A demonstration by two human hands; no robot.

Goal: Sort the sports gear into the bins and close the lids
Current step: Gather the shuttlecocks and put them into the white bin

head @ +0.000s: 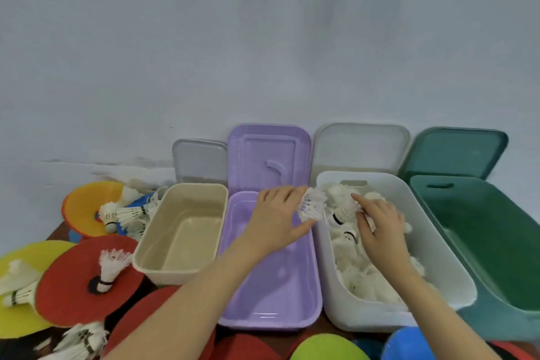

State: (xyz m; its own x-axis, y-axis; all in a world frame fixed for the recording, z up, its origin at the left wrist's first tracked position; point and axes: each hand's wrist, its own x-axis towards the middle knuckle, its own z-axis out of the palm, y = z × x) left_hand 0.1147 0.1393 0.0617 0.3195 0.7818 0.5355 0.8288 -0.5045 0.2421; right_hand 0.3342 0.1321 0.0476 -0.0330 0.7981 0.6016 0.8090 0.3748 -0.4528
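Four open bins stand in a row: beige, purple, white and green. The white bin holds several white shuttlecocks. My left hand reaches over the purple bin and grips a white shuttlecock at the white bin's left rim. My right hand is inside the white bin, fingers curled on another shuttlecock. More shuttlecocks lie at the left, one upright on a red disc cone.
Four lids lean on the wall behind the bins: grey, purple, clear, green. Orange, yellow, red, green and blue disc cones crowd the left and front.
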